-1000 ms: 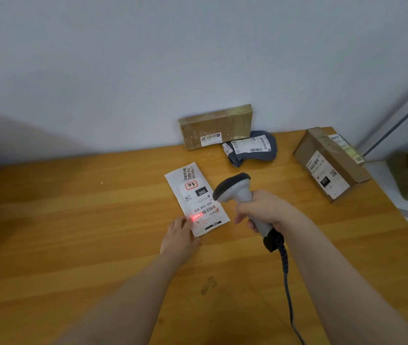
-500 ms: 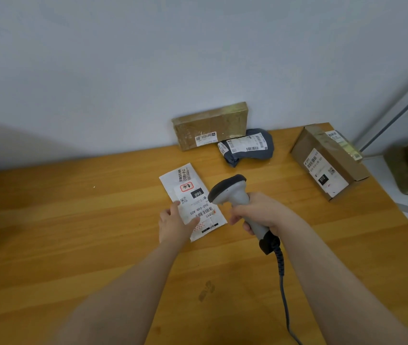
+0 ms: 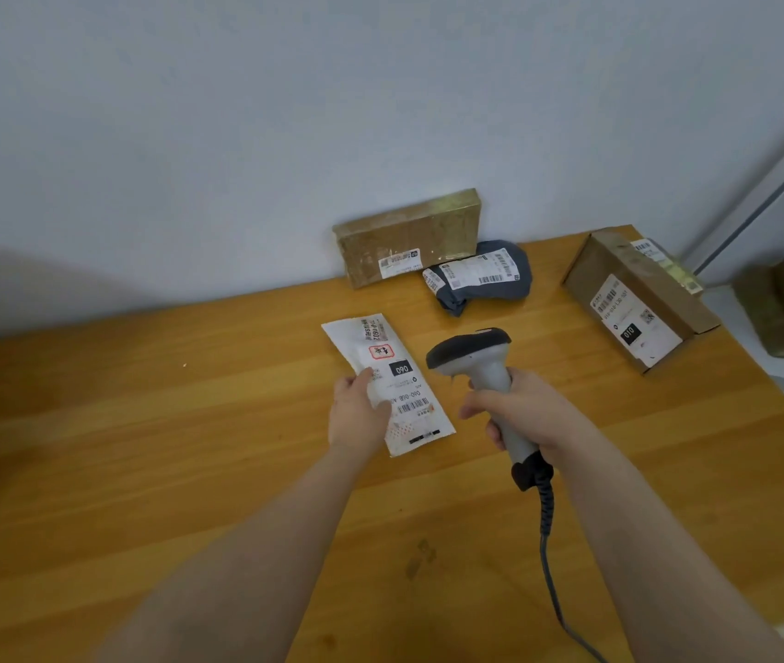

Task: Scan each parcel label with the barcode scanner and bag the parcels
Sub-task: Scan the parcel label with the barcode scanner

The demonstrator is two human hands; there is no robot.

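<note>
Left hand point(image 3: 359, 413): fingers pinched the white envelope point(image 3: 394, 375) by its edge. Right hand point(image 3: 531, 413): fingers wrapped the scanner point(image 3: 473, 358). Risks: thin envelope slipping on lift, cable point(image 3: 545, 543) snagging the tabletop point(image 3: 141, 423) edge.

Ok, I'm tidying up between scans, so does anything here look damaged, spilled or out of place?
Nothing damaged or spilled. Dark smudges mark the table near the front, and the brown box sits askew by the right edge. The left hand grips the white parcel; the right hand holds the scanner.
</note>
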